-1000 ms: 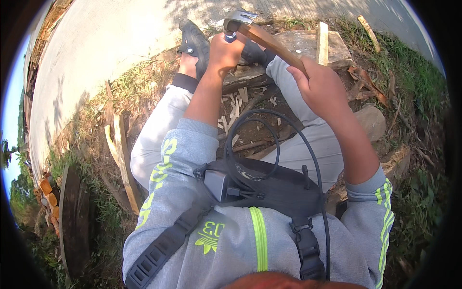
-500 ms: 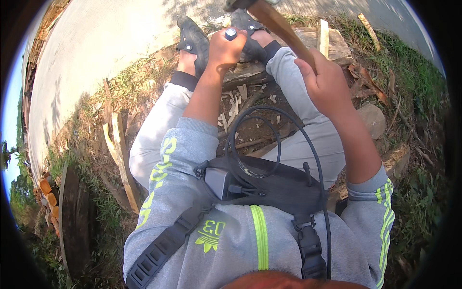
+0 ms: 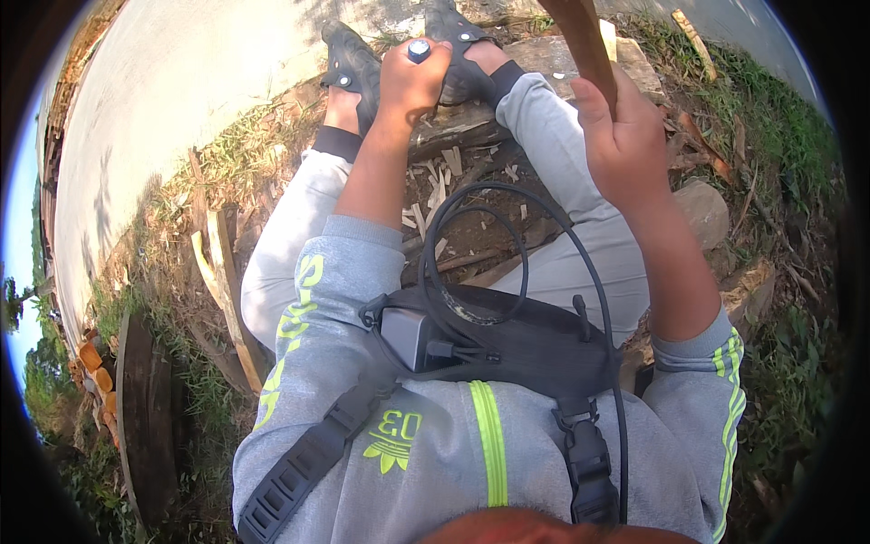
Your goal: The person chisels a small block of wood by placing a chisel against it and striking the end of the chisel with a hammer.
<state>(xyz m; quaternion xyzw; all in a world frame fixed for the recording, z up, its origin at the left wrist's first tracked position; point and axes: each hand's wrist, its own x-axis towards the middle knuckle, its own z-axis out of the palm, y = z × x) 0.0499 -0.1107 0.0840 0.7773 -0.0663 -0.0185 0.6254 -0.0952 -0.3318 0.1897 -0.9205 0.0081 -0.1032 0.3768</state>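
My left hand [image 3: 410,82] is closed in a fist between my feet. From its top sticks the dark blue end of a handle [image 3: 418,52] with a round shiny cap; the rest of that tool is hidden by the fist. My right hand [image 3: 625,145] is raised at the right, wrapped round a thick wooden tool handle [image 3: 587,41]. The upper end of this tool runs out of the picture at the top. Below my left hand, a dark split piece of wood [image 3: 462,131] lies on the ground, with pale wood chips [image 3: 437,192] scattered nearby.
My feet wear black clogs [image 3: 349,63]. At the upper right lies a broad block of wood [image 3: 634,68] beside grass [image 3: 752,109]. Split sticks [image 3: 227,281] lie left of my leg. A black cable [image 3: 521,190] loops up from my chest pack [image 3: 507,335]. Pale pavement [image 3: 181,100] spans the far left.
The wooden handle has swung from leaning left to more upright, and its dark head has left the picture. My left hand appears slightly higher and further left, still closed on its tool.
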